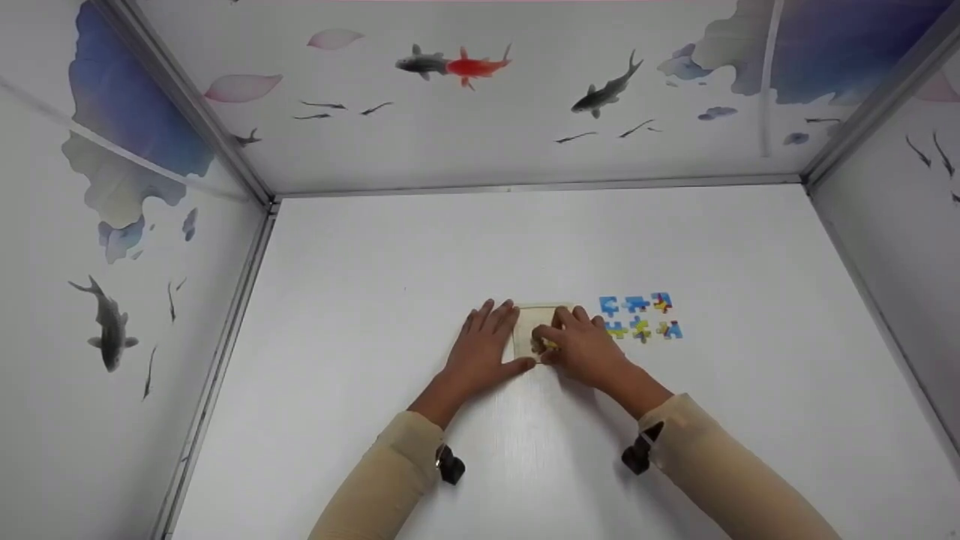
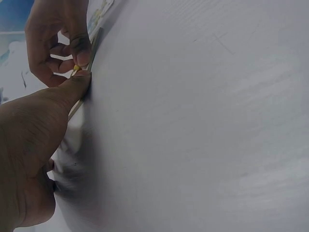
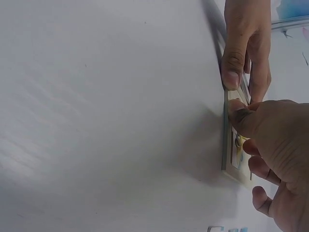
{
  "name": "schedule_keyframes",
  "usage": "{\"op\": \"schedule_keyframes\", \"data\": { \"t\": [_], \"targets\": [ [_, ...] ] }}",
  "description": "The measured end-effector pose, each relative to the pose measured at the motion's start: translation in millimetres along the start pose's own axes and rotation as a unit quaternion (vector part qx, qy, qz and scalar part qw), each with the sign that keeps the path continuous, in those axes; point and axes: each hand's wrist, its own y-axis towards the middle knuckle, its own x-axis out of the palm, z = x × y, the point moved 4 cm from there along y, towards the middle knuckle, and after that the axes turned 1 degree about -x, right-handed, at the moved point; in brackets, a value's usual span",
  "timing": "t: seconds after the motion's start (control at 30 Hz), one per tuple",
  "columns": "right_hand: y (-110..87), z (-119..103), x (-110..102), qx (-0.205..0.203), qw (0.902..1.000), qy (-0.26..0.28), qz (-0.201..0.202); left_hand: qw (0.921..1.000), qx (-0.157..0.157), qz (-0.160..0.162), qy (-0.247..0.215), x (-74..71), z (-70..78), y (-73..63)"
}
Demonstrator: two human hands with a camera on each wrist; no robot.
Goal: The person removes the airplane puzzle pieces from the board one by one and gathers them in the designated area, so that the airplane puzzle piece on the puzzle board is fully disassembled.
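Observation:
A shallow pale wooden puzzle tray (image 1: pixel 528 321) lies on the white table between the two hands. Spread along its left side, the left hand (image 1: pixel 482 346) rests with straight fingers, its thumb at the near edge. The right hand (image 1: pixel 590 349) bends over the tray's near right part and pinches a small puzzle piece (image 1: pixel 550 344) with some yellow on it. Fingers hide most of that piece; a yellow bit (image 2: pixel 77 68) of it shows beside the thumbs in the left wrist view. In the right wrist view, yellow-patterned pieces (image 3: pixel 238 141) sit inside the tray's rim, partly covered by the right hand.
Right of the tray, several loose blue, yellow and red jigsaw pieces (image 1: pixel 640 328) lie in two rows on the table (image 1: pixel 375 262). Panels printed with fish, such as the back wall (image 1: pixel 510 150), enclose the table at the left, back and right.

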Motion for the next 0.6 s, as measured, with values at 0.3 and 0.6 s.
{"op": "schedule_keyframes", "data": {
  "t": [0.3, 0.6],
  "targets": [
    [0.9, -2.0, 0.6, -0.015, 0.9998, 0.011, 0.012, 0.9997, -0.013, -0.012, -0.016, 1.7, -1.1, 0.1],
    [-1.1, -1.7, 1.9, -0.037, 0.9989, -0.003, 0.029, 0.9998, -0.007, -0.001, -0.016, 0.1, -0.7, -0.5]
  ]
}}
